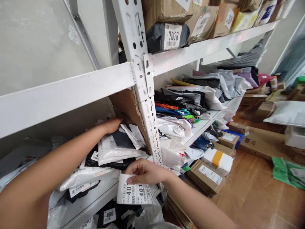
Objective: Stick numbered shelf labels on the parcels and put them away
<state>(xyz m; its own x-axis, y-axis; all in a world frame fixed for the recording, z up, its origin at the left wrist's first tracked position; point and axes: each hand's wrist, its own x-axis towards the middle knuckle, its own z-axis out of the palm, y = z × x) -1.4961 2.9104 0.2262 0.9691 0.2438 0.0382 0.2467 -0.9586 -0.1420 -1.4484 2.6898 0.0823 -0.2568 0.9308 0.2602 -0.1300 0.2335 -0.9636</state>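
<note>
My right hand (145, 171) pinches a curling strip of white printed labels (135, 190) between thumb and fingers, at the front edge of a shelf. Numbers starting with 401 and barcodes show on it, and the strip hangs down below the hand. My left hand (113, 125) reaches to the back of the same shelf, over a stack of parcels in white plastic bags (114, 151). Its fingers are hidden behind the stack's top, so I cannot see what they touch. A dark flat packet (122, 139) and a smaller white packet (131, 136) lie on top.
A perforated white post (138, 57) and a white shelf beam (66, 87) stand close to my arms. A cardboard divider (130, 109) lines the post. Bagged parcels fill the neighbouring shelf (202, 128). Cartons (206, 178) lie below it and on the wooden floor (238, 197).
</note>
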